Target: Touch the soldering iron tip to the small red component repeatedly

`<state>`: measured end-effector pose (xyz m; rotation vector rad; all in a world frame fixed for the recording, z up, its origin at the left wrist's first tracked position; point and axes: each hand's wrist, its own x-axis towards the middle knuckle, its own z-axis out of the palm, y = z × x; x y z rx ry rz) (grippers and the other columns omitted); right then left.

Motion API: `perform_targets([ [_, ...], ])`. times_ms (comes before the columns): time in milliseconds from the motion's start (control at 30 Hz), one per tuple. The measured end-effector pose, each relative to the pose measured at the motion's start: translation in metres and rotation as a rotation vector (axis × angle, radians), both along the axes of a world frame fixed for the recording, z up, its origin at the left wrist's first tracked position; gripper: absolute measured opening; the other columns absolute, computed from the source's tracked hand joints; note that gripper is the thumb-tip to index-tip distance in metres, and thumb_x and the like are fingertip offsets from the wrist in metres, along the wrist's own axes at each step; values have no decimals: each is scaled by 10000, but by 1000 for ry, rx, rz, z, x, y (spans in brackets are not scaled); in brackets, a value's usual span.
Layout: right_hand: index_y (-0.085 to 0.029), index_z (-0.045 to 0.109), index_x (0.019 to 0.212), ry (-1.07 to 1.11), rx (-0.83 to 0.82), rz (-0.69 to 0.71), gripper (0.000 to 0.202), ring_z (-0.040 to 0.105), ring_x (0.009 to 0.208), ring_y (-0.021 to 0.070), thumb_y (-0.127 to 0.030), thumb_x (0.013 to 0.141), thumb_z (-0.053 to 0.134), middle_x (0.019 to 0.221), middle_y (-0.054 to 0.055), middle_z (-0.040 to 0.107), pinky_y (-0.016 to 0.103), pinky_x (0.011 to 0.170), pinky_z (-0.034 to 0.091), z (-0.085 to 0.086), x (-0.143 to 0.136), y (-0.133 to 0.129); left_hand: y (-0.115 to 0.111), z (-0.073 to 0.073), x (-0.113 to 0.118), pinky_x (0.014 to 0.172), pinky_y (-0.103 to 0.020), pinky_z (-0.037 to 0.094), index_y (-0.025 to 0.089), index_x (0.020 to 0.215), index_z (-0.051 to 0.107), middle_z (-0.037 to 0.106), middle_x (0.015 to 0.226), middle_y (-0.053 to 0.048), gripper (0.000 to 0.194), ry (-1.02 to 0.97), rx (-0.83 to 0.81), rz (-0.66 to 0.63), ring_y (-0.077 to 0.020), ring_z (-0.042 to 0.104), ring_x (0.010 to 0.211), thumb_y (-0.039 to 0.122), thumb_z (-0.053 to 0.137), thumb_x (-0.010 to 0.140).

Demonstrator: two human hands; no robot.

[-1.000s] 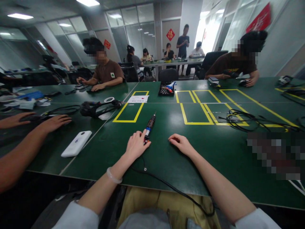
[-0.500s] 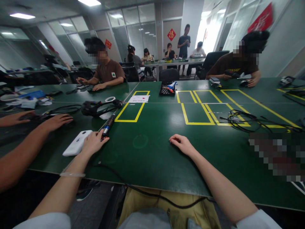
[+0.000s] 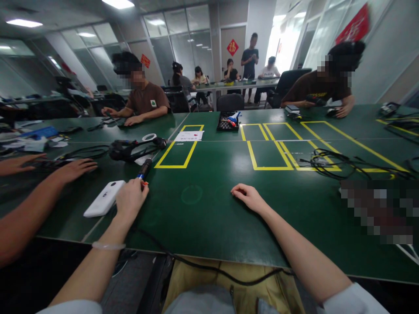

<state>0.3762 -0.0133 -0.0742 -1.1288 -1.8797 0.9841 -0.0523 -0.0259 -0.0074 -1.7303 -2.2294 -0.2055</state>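
Observation:
My left hand (image 3: 131, 198) is closed around a dark stick-like tool (image 3: 145, 169) with a blue band and a bit of orange; its far end points away from me. Just left of that hand lies a white rounded device (image 3: 104, 199), flat on the green table (image 3: 203, 222). My right hand (image 3: 250, 197) rests on the table at centre right, fingers curled together, with nothing seen in it.
A black headset-like device (image 3: 126, 149) and a tape roll (image 3: 149, 137) lie at the left. Further back are a paper sheet (image 3: 189, 136) and a black tray (image 3: 228, 121). Cables (image 3: 322, 160) lie right. Another person's hands (image 3: 73, 169) are at the left.
My left hand has closed round the dark tool, lifting its wrist and shifting slightly right of the white device. The view has shifted slightly. My right hand stays in place.

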Motion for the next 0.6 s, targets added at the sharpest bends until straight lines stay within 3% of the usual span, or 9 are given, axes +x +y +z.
perform_targets([
  [67,-169,671,904,14,-4,2,207,591,731,162,-323,861,540,840,36,677,281,698,457,0,0,0,6,6,33,757,-376,459,170,1012,564,643,979,-123,338,-203,68,-114,-280,617,890,437,416,867],
  [133,-169,671,910,32,-19,4,211,601,742,165,-330,860,545,843,38,680,286,710,465,0,0,0,14,9,74,796,-349,469,183,995,558,657,950,-78,300,-515,58,-312,-226,633,877,432,476,851],
  [233,-165,667,926,72,-65,20,226,612,747,167,-352,856,561,836,42,683,297,725,479,0,1,0,25,5,144,765,-307,489,169,997,566,646,875,-46,320,-1036,-205,-614,-157,632,781,447,507,848],
  [367,-158,641,953,224,-132,55,293,611,708,151,-423,871,548,796,46,679,300,711,498,2,2,0,34,-14,216,682,-260,463,147,1049,594,615,827,-27,361,-1384,-497,-756,-99,566,680,422,575,817],
  [467,-162,605,958,355,-215,81,337,612,674,140,-480,853,571,790,46,680,297,677,509,2,1,2,37,-30,241,641,-243,424,146,1159,563,586,753,2,451,-1486,-585,-802,-89,528,645,414,611,799],
  [600,-167,565,919,469,-283,100,355,616,655,128,-469,775,684,811,45,687,281,648,502,-4,-2,4,35,-42,246,632,-240,391,132,1281,503,552,711,28,587,-1560,-588,-834,-81,494,619,433,629,793],
])
